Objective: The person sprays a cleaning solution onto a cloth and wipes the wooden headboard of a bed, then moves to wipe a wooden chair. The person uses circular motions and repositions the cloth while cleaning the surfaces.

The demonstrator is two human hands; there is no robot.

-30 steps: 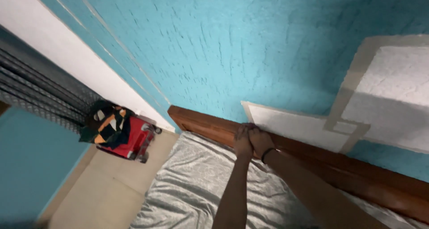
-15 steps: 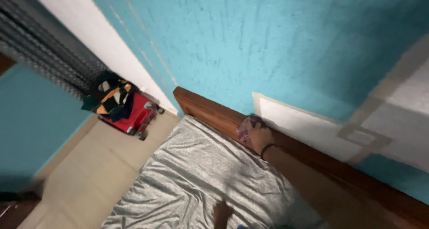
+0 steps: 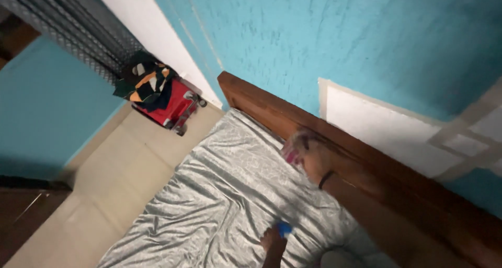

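The right hand (image 3: pixel 308 155) presses a pinkish cloth (image 3: pixel 291 152) against the wooden headboard (image 3: pixel 261 108), whose length runs diagonally; the left hand (image 3: pixel 272 239) rests nearer on the bed (image 3: pixel 219 195), pinching something small and blue (image 3: pixel 284 229).

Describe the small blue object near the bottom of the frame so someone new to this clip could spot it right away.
Start at the wooden headboard along the turquoise wall, then drop to the grey crumpled bedsheet below it. Near the bottom edge, the left hand lies on the sheet with a small blue object at its fingers. It is the only bright blue item on the bed; the right hand presses a pinkish cloth against the headboard.
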